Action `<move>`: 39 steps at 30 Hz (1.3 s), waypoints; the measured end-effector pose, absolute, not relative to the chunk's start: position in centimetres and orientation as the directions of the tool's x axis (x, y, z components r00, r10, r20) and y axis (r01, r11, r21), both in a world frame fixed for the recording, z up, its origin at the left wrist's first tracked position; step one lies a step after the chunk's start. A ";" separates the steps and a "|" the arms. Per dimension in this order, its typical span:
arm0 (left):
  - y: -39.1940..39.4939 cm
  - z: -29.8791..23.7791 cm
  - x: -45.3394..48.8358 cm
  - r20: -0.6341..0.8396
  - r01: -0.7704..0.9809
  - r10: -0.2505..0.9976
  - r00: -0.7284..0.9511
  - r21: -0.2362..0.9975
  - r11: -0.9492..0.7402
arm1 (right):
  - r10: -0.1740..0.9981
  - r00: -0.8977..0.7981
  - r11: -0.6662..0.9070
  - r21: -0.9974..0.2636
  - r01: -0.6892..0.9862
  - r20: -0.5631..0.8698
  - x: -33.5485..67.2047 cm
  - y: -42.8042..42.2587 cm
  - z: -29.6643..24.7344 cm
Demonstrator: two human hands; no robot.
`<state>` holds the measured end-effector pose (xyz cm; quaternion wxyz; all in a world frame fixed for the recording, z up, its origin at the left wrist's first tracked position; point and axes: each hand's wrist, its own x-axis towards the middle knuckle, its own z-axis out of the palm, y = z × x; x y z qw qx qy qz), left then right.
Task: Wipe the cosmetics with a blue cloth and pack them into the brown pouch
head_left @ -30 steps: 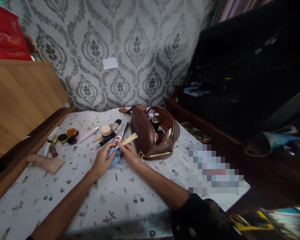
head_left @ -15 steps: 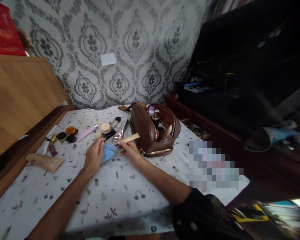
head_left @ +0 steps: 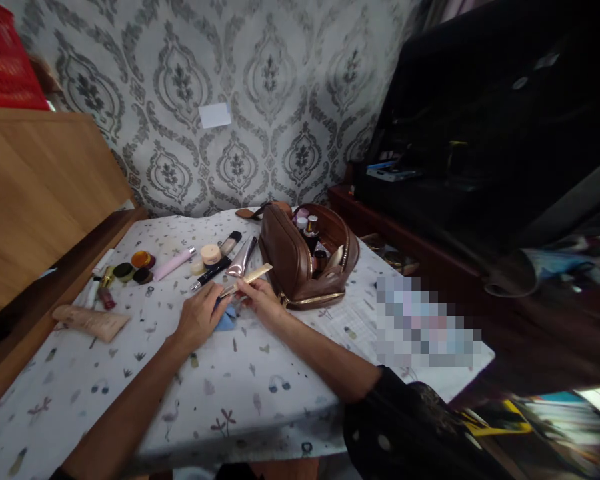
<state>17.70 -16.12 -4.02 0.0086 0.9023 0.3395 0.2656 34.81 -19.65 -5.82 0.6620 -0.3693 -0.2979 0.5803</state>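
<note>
My left hand (head_left: 199,315) is closed on a blue cloth (head_left: 226,320), pressing it near one end of a slim gold tube (head_left: 256,273). The tube has a pale gold upper part and a thinner, shiny lower part. My right hand (head_left: 263,303) pinches it around the middle, just left of an open brown cosmetic bag (head_left: 286,270). Several bottles and jars stand inside the bag. Behind my hands lie a black slim tube (head_left: 213,272), a metallic pink squeeze tube (head_left: 241,259), a beige round jar (head_left: 211,254) and a black-capped bottle (head_left: 230,244).
At left on the patterned cloth-covered table (head_left: 180,427) lie a pink tube (head_left: 174,263), several small jars, a lip gloss (head_left: 107,293) and a large beige tube (head_left: 91,321). A wooden headboard (head_left: 40,167) borders the left; a dark television (head_left: 470,133) stands at right.
My left hand has moved right with the blue cloth, closing in on the gold tube's lower end. The black slim tube behind it is now uncovered. My right hand has shifted slightly.
</note>
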 end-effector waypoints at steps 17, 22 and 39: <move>-16.7 -3.0 18.3 0.245 0.526 0.819 0.518 0.664 -0.531 | 0.995 0.077 -0.006 -0.805 -0.593 -0.064 35.1 -19.6 -5.6; -16.7 -2.9 18.5 0.363 0.501 0.787 0.499 0.621 -0.603 | 0.994 0.091 0.003 -0.788 -0.616 -0.068 35.1 -19.6 -5.6; -16.3 -2.6 17.6 0.393 0.358 0.896 0.207 0.822 -0.443 | 0.985 0.147 -0.006 -0.857 -0.515 -0.095 35.0 -19.6 -5.4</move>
